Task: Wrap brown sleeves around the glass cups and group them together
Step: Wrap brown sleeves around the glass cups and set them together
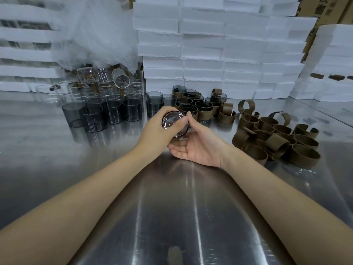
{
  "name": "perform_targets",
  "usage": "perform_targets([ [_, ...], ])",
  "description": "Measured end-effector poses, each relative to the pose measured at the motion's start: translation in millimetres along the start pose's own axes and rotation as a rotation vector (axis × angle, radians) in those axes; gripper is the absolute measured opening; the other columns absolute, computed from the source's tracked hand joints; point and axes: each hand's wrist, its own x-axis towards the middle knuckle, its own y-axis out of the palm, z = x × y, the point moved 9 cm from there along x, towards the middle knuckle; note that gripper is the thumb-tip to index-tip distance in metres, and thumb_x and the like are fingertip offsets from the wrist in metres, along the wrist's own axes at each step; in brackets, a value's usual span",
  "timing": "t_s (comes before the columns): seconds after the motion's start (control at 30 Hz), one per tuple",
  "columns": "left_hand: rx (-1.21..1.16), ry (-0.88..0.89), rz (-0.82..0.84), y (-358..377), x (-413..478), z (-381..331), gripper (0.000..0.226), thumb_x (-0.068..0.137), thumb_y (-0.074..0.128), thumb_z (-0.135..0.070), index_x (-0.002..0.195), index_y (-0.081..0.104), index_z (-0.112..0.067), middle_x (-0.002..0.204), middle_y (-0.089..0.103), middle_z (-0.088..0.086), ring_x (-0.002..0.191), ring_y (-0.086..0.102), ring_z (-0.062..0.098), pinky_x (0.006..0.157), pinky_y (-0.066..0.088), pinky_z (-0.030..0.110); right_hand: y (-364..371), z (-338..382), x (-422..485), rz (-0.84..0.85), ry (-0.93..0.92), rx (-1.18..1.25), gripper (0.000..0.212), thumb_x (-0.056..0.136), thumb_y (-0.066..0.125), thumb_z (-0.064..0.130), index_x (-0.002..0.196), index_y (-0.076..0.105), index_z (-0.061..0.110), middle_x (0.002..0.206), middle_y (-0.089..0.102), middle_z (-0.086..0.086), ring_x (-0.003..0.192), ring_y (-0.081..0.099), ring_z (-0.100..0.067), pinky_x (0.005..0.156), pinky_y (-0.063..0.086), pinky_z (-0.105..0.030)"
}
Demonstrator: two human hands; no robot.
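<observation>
Head: cup (173,121) in left hand (155,131) (tilted)

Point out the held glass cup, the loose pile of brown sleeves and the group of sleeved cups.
held glass cup (171,119): head view, its round end facing the camera.
loose brown sleeves (277,142): head view, a sleeve mid-pile.
sleeved cups (205,114): head view, a front cup's sleeve.
</observation>
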Motion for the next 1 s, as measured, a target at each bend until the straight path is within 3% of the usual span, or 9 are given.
perform_targets([
  [0.07, 0.007, 0.001, -0.016, -1.6, 1.8, 0.1, 0.004, 0.095, 0.061, -0.031, 0.097, 0.064, -0.032, 0.087, 0.067, -0.028, 0.086, 0.061, -0.009, 0.079, 0.044, 0.007, 2.2, -0.2, -0.5, 0.011, 0.001, -0.007, 0.065, 0.091, 0.042, 0.064, 0.117, 0.055, 0.005, 0.096, 0.068, -0.017, 0.085, 0.07, -0.023, 0.076, 0.058, -0.031],
  [0.3, -0.123, -0.074, -0.051, -5.6, 1.3, 3.3, 0.046, 0.104, 0.027, -0.044, 0.098, 0.067, -0.023, 0.088, 0.072, -0.013, 0.089, 0.066, -0.002, 0.083, 0.048, 0.016, 6.2, -1.9, -0.2, 0.031, 0.009, -0.034, 0.073, 0.092, 0.042, 0.063, 0.129, 0.049, 0.0, 0.104, 0.065, -0.025, 0.089, 0.071, -0.028, 0.075, 0.059, -0.033],
  [0.4, -0.083, -0.09, 0.014, 0.4, -0.6, 4.4, 0.033, 0.094, 0.046, -0.051, 0.102, 0.066, -0.026, 0.092, 0.071, -0.019, 0.092, 0.064, -0.004, 0.083, 0.045, 0.017, 3.9, -2.1, -0.9, 0.04, 0.015, -0.009, 0.072, 0.093, 0.043, 0.061, 0.13, 0.047, 0.0, 0.103, 0.068, -0.027, 0.094, 0.071, -0.032, 0.075, 0.059, -0.035],
  [0.47, -0.026, -0.062, 0.019, -0.2, -0.6, 2.8, 0.021, 0.086, 0.072, -0.035, 0.103, 0.065, -0.024, 0.094, 0.071, -0.018, 0.091, 0.065, -0.005, 0.079, 0.047, 0.013, 3.5, -0.9, -0.9, 0.044, 0.003, -0.006, 0.065, 0.094, 0.045, 0.057, 0.133, 0.048, 0.005, 0.103, 0.07, -0.024, 0.096, 0.07, -0.033, 0.074, 0.059, -0.035],
  [0.53, -0.024, -0.032, 0.017, -0.7, -0.8, 1.3, 0.031, 0.077, 0.082, -0.021, 0.102, 0.064, -0.021, 0.097, 0.072, -0.011, 0.09, 0.065, -0.003, 0.08, 0.049, 0.012, 5.2, 1.5, -1.0, 0.056, -0.025, -0.002, 0.061, 0.089, 0.053, 0.051, 0.137, 0.048, 0.015, 0.108, 0.069, -0.02, 0.098, 0.07, -0.034, 0.076, 0.059, -0.035],
  [0.67, -0.033, -0.006, -0.015, -3.2, -1.9, -1.5, 0.027, 0.077, 0.081, -0.018, 0.099, 0.065, -0.02, 0.095, 0.071, -0.009, 0.085, 0.065, -0.006, 0.074, 0.045, 0.006, 7.3, 2.5, -1.4, 0.069, -0.045, -0.017, 0.058, 0.077, 0.061, 0.048, 0.124, 0.057, 0.014, 0.111, 0.068, -0.021, 0.102, 0.069, -0.032, 0.078, 0.059, -0.032],
  [0.87, -0.021, -0.027, -0.044, -7.1, 3.4, -0.6, 0.005, 0.09, 0.067, -0.032, 0.087, 0.068, -0.028, 0.082, 0.07, -0.019, 0.081, 0.063, -0.006, 0.075, 0.044, 0.007, 5.7, -1.4, -0.1, 0.066, -0.011, 0.005, 0.052, 0.086, 0.053, 0.056, 0.114, 0.058, 0.013, 0.109, 0.069, -0.023, 0.103, 0.069, -0.031, 0.077, 0.059, -0.032],
  [1.0, -0.055, -0.047, -0.068, -7.5, 1.3, 2.9, 0.033, 0.101, 0.044, -0.042, 0.088, 0.071, -0.026, 0.084, 0.072, -0.015, 0.09, 0.067, 0.005, 0.089, 0.048, 0.025, 7.4, -2.5, 0.7, 0.058, -0.017, -0.037, 0.061, 0.089, 0.048, 0.059, 0.129, 0.053, 0.014, 0.116, 0.066, -0.025, 0.107, 0.067, -0.035, 0.078, 0.059, -0.033],
])
